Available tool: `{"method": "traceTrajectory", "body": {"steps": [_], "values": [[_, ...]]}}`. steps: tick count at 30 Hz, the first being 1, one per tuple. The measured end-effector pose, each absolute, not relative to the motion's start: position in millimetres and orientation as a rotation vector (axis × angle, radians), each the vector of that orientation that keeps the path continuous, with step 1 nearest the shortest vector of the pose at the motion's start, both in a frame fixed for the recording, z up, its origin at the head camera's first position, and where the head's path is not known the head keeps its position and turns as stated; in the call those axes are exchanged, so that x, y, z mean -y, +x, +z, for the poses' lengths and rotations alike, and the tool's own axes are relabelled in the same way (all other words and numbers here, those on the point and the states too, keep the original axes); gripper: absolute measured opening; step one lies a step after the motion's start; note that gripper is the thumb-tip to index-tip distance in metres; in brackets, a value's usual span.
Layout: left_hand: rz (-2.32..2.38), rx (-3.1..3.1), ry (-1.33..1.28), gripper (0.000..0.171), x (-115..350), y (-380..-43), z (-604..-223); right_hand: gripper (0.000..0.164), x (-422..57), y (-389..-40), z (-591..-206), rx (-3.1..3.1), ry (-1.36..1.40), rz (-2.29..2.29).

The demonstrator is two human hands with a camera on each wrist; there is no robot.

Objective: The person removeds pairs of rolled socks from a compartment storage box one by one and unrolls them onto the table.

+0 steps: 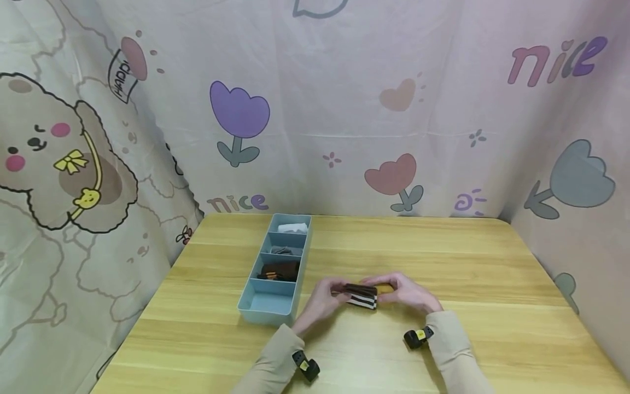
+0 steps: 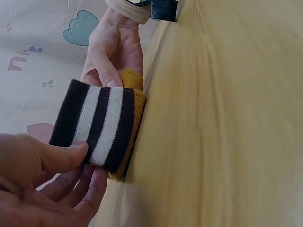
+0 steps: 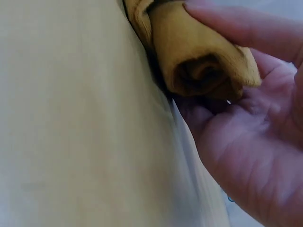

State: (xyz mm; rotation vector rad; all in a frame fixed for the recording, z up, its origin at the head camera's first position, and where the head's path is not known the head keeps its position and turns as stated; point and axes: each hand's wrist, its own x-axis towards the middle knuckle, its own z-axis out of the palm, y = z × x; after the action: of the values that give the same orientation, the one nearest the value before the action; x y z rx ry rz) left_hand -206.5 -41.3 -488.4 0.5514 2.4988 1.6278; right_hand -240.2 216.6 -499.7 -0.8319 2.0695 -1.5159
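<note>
Fingers (image 2: 66,156) of left hand (image 1: 322,301) and right hand (image 1: 404,291) pinch a striped knit bundle (image 2: 102,125); rolling seems the step, next likely wanting a snug tuck.

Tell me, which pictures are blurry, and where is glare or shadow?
Head view: fairly sharp, pale glare on the near part of the yellow wood-grain table; left wrist: knit black-and-white stripes on the mustard fabric roll read clearly; right wrist: softest, wood grain smeared, the roll's hollow end dark with shadow.

the box (image 1: 266,317) stands on the table (image 1: 472,257), left of the sock (image 1: 362,298).
</note>
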Motion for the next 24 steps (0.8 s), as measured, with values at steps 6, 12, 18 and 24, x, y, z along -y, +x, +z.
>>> {"method": "traceTrajectory", "body": {"steps": [6, 12, 18, 24], "values": [[1.604, -2.458, 0.611, 0.02, 46.3, -207.4, -490.6, 0.05, -213.3, -239.4, -500.6, -2.127, -0.777, -1.508], [1.668, -2.246, 0.637, 0.027, 48.2, -206.9, -492.1, 0.044, -212.6, -238.4, -500.3, -2.16, -0.765, -1.498], [1.55, -2.319, 0.634, 0.018, 47.3, -203.8, -491.2, 0.043, -212.0, -237.8, -499.0, -2.166, -0.783, -1.493], [1.43, -2.405, 0.69, 0.031, 48.4, -200.3, -490.0, 0.048, -213.3, -239.4, -501.0, -2.125, -0.872, -1.486]]}}
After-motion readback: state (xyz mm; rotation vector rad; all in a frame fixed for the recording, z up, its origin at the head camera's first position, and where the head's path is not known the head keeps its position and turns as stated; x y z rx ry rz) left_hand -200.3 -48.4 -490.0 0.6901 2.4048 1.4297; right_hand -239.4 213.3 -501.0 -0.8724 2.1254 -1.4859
